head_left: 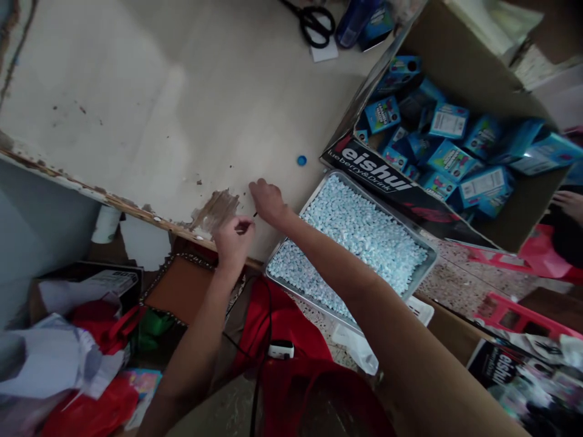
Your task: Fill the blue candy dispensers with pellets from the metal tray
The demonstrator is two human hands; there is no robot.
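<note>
Pale tabletop (136,121), chipped along its edge, showed 1 worn patch (214,211) beside your hands. Your left hand (233,244) was curled at that patch, thumb and fingers drawn together; your right hand (268,200) was just beside it, fingers bent and close together. 1 small dark sliver (255,214) showed between the 2 hands; whether either hand's fingers were clamped on it could not be told. Your right forearm crossed above 1 metal tray (422,272) of pale blue pellets (355,221). 1 blue cap (301,160) lay near your right hand. Just beside the tray, 1 open carton (378,167) held small blue boxes (450,159).
</note>
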